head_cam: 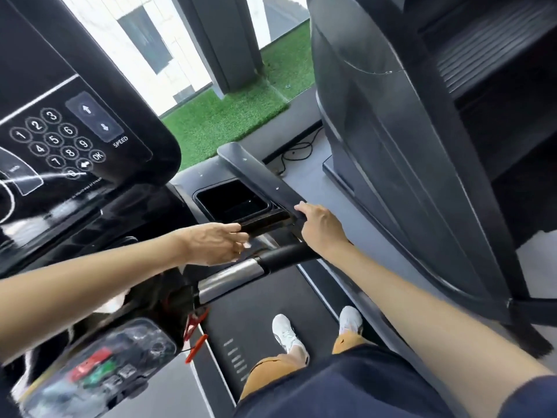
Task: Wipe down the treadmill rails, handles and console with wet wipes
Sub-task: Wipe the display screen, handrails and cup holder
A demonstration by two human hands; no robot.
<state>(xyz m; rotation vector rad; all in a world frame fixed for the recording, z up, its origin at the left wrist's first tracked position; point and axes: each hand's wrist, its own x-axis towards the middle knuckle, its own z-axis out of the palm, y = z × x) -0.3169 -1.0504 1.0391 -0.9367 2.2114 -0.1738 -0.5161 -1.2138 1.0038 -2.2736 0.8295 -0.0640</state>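
The console (pixel 60 140) fills the treadmill's upper left, its keypad showing 1 to 9, OK and SPEED arrows. At the lower left corner, coloured buttons (pixel 96 369) sit under a clear cover, with a red clip (pixel 196 324) just beside them. The left hand (pixel 214 242) reaches right, fingers pressed together, pinching the near lip of the black tray (pixel 235 203) at the treadmill's right edge. A padded grip bar (pixel 286 256) with a silver section runs under both wrists. The right hand (pixel 319 227) rests on the near end of the side rail (pixel 256 173), fingers curled over it; whether a wipe lies beneath cannot be told. 2 white shoes (pixel 283 330) stand on the belt (pixel 250 309).
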